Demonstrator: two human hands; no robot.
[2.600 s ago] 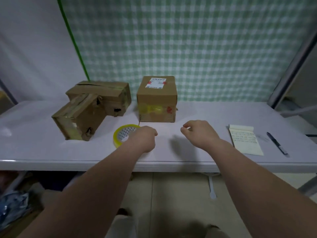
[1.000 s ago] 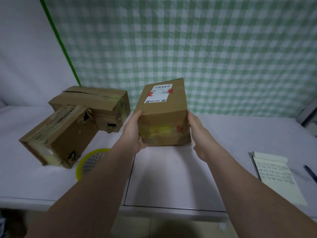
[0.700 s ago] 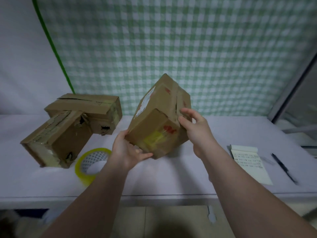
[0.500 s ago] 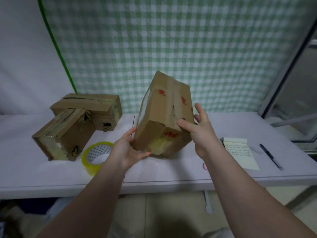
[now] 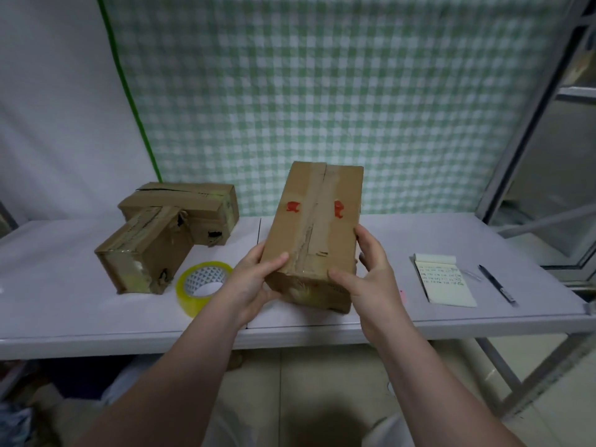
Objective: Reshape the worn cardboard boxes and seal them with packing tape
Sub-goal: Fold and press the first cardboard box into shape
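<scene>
- Centre of frame: left hand and right hand grip the near end of a taped cardboard box. Thumbs lie on top and fingers curl round its sides. It is tilted over the white table.
- Risk: held at one end only, it could tip or slip, and squeezing may crush worn corners.
- The top seam tape looks torn; contents hidden.
- Left of centre: packing tape roll, lying flat.
- Farther left: nearer battered box touching farther battered box; contents unseen.

A white table carries a front box, rear box, tape roll, notepad, pen.
</scene>
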